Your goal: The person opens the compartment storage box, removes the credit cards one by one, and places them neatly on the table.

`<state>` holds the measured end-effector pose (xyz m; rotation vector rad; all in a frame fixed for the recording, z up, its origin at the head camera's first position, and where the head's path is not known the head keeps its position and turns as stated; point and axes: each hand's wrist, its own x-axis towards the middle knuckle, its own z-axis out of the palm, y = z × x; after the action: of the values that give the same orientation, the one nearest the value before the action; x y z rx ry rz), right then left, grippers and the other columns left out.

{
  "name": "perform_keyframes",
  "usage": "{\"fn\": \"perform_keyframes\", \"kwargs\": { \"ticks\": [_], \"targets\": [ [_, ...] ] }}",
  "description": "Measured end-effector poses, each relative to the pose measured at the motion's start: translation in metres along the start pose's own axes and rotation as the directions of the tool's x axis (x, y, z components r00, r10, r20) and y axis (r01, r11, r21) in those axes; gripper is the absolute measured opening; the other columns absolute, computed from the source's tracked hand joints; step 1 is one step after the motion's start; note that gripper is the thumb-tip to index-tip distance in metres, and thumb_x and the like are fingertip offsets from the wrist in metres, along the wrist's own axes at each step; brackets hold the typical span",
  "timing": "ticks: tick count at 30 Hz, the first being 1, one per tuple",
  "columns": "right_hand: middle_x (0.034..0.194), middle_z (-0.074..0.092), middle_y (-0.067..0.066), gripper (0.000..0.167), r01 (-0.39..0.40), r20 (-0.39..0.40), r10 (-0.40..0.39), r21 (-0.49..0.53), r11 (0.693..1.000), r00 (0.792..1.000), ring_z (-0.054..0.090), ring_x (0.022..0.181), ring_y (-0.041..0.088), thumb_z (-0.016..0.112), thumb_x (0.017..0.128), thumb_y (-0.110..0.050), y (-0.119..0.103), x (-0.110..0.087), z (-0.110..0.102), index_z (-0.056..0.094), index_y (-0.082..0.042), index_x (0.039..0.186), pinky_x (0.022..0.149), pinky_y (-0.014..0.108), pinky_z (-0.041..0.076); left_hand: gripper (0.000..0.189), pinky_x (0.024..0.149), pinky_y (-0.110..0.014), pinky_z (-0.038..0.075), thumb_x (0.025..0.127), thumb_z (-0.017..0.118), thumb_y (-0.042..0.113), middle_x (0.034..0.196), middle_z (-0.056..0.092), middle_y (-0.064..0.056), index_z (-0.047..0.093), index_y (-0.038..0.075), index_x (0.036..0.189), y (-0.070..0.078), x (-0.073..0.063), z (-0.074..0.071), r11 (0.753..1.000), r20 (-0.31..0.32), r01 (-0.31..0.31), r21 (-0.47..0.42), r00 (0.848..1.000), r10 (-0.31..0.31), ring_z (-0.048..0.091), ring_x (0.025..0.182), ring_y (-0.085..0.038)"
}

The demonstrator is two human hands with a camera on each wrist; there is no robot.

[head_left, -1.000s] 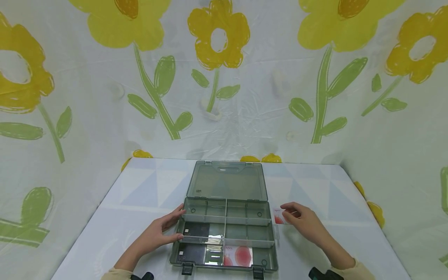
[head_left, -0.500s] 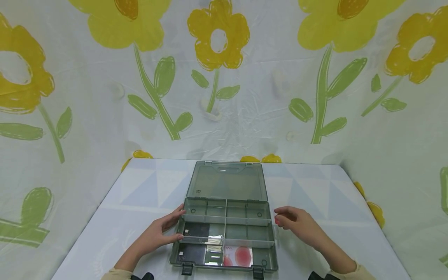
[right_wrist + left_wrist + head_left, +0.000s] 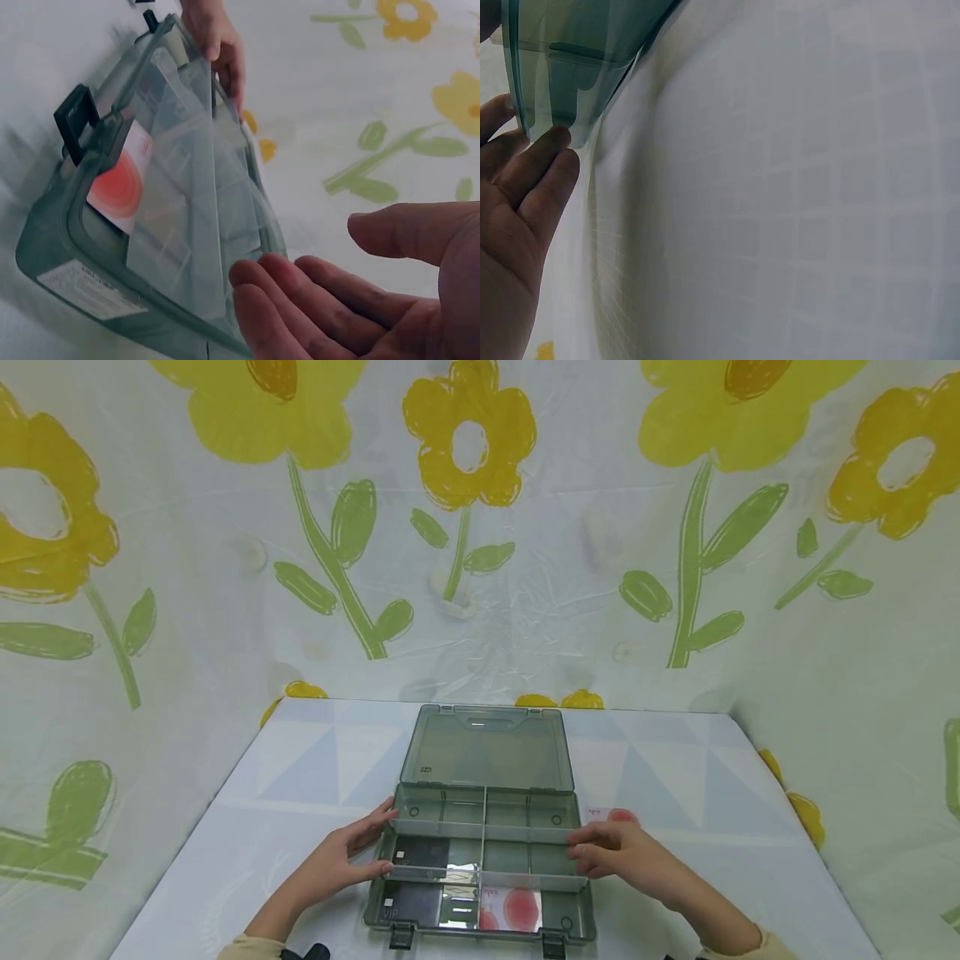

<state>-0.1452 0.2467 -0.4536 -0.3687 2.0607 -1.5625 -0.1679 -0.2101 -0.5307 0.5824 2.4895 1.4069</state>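
The right hand (image 3: 628,862) moved left and nearer to the box's front. Half a second before, it covered nearly all of the card (image 3: 611,815) beside the box (image 3: 506,853). Now its fingers (image 3: 594,835) were at the box's right edge, and the card's top showed again.

Left grip (image 3: 341,857) splayed wide, right grip (image 3: 628,857) loosely relaxed

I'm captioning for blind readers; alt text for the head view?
An open, divided box holding cards sits on a table: left hand touching its left side, right hand at its right edge. Another card lies beside the box.
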Motion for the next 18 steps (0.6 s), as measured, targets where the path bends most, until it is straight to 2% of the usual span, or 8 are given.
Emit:
{"fn": "perform_keyframes", "kwargs": {
  "ticks": [8,18],
  "targets": [
    [0.126,0.067,0.022,0.043,-0.061,0.153,0.052,0.052,0.997,0.987,0.068,0.110,0.035,0.057,0.106,-0.023,-0.003,-0.005,0.010,0.059,0.011,0.132,0.095,0.045,0.060,0.077,0.114,-0.035,0.043,0.091,0.079,0.031,0.167,0.023,-0.009,0.043,0.009,0.155,-0.004,0.001,0.000,1.000,0.006,-0.011,-0.020,1.000,0.011,0.036,0.146,-0.038],
    [0.133,0.062,0.024,0.047,-0.131,0.251,0.106,0.085,0.988,0.962,0.065,0.117,0.034,0.059,0.104,-0.021,0.005,-0.004,0.022,0.056,0.014,0.135,0.101,0.047,0.057,0.076,0.114,-0.042,0.041,0.091,0.079,0.030,0.167,0.023,-0.010,0.043,0.008,0.155,-0.004,0.000,0.000,1.000,0.011,-0.017,-0.025,1.000,0.017,0.037,0.145,-0.038]
  ]
}}
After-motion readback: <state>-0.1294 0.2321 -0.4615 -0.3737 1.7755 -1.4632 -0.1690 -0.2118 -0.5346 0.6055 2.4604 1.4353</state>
